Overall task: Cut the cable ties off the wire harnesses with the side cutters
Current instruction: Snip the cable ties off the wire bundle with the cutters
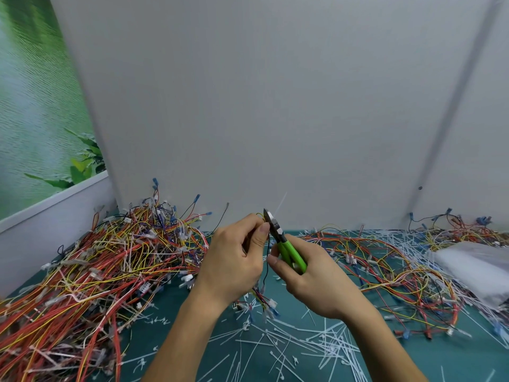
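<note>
Side cutters (292,253): bright green handles, grey metal head. Left of the side cutters, wire harnesses (110,257) in red, yellow, orange and white, with blue terminals. Below them, white cable ties (330,334) on a teal mat (143,337). Above, a plain pale grey wall (275,92).

we find ourselves at a workshop bench: a teal mat (454,365) heaped with tangled wire harnesses (110,266) and strewn with cut white cable ties (289,346), plain grey partition panels (275,106) behind, a leafy green poster (35,106) at left.
</note>
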Demonstrator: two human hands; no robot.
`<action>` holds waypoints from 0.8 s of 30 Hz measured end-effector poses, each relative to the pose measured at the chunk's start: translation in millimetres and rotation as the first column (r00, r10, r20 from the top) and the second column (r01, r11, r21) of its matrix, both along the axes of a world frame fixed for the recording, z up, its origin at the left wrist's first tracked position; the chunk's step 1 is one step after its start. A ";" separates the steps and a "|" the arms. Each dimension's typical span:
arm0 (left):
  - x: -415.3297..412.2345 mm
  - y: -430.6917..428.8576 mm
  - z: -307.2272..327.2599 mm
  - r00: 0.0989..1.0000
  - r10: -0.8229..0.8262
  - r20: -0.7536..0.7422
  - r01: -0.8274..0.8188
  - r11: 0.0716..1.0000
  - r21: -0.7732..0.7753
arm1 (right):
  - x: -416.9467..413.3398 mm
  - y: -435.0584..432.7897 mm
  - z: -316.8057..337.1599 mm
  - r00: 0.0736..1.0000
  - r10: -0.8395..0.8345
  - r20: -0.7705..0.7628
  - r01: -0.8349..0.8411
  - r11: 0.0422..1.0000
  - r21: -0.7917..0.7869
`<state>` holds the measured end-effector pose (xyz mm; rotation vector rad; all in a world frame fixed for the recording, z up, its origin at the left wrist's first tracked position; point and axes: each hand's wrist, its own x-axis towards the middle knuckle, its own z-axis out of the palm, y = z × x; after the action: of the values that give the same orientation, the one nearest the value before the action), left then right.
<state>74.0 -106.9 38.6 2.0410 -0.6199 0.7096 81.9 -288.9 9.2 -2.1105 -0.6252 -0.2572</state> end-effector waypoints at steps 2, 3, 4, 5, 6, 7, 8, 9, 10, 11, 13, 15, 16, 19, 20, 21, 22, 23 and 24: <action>-1.0 0.3 0.2 1.000 -0.013 0.012 0.013 1.000 0.005 | 0.0 -1.9 1.9 1.000 0.004 -0.006 -0.004 1.000 0.002; -1.1 0.5 0.1 1.000 -0.016 0.017 0.016 1.000 0.006 | -0.4 -2.3 2.7 1.000 0.010 -0.015 -0.010 1.000 0.001; -1.0 0.6 -0.4 1.000 -0.019 0.019 0.019 1.000 0.006 | -1.1 -2.7 3.2 1.000 0.016 -0.025 -0.017 1.000 0.000; -0.6 0.5 -0.8 1.000 -0.022 0.020 0.022 1.000 0.005 | -1.7 -3.0 3.8 0.999 0.022 -0.032 -0.022 1.000 -0.002; -0.2 0.2 -1.4 0.999 -0.027 0.019 0.027 1.000 0.003 | -2.1 -3.5 4.2 0.999 0.028 -0.036 -0.028 1.000 -0.003; 0.5 -0.1 -1.8 0.999 -0.031 0.020 0.031 1.000 0.001 | -2.1 -4.3 4.6 0.999 0.033 -0.037 -0.034 0.999 -0.005; 1.0 -0.3 -2.4 0.999 -0.032 0.023 0.032 0.999 0.000 | -1.8 -5.1 5.3 0.999 0.038 -0.035 -0.038 0.999 -0.008; 1.5 -0.6 -2.8 0.999 -0.031 0.027 0.030 1.000 0.002 | -1.6 -5.9 6.1 0.998 0.042 -0.036 -0.042 0.999 -0.009; 1.7 -0.9 -3.2 0.999 -0.027 0.033 0.026 1.000 0.006 | -1.5 -6.5 7.1 0.998 0.043 -0.040 -0.044 0.999 -0.010; 2.0 -1.2 -3.6 0.999 -0.020 0.041 0.020 1.000 0.011 | -1.5 -6.8 8.2 0.998 0.043 -0.043 -0.044 0.999 -0.010; 2.3 -1.5 -4.6 0.999 0.003 0.053 -0.003 1.000 0.015 | -3.4 -6.5 10.4 0.998 0.047 -0.039 -0.047 0.999 -0.008; 3.3 -0.6 -5.4 0.997 0.039 0.061 -0.040 0.999 0.012 | -6.9 -4.5 13.0 0.997 0.059 -0.044 -0.059 0.998 0.001; 3.8 0.1 -5.8 0.996 0.058 0.067 -0.058 0.998 0.007 | -8.6 -3.6 13.9 0.997 0.065 -0.048 -0.065 0.998 0.005; 4.2 0.8 -5.8 0.995 0.074 0.067 -0.074 0.997 -0.002 | -10.3 -2.8 14.2 0.996 0.074 -0.043 -0.074 0.997 0.008; 3.7 0.5 -5.5 0.995 0.075 0.066 -0.075 0.997 0.000 | -10.0 -3.0 13.5 0.996 0.075 -0.043 -0.075 0.997 0.006; 3.3 0.3 -5.1 0.995 0.077 0.068 -0.077 0.997 0.003 | -9.6 -3.0 12.6 0.996 0.074 -0.042 -0.074 0.997 0.002; 2.9 0.3 -4.8 0.995 0.078 0.069 -0.079 0.997 0.004 | -9.2 -2.5 11.6 0.997 0.071 -0.038 -0.071 0.997 -0.002; 2.9 0.2 -4.7 0.995 0.078 0.070 -0.079 0.997 0.004 | -8.8 -1.8 10.5 0.997 0.065 -0.031 -0.065 0.998 -0.001; 3.0 0.4 -4.7 0.995 0.075 0.069 -0.075 0.997 0.001 | -8.3 -1.0 9.3 0.998 0.055 -0.022 -0.055 0.998 0.003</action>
<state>76.9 -106.6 33.8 2.0594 -0.5868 0.8262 73.6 -289.9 18.5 -2.0877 -0.6686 -0.2038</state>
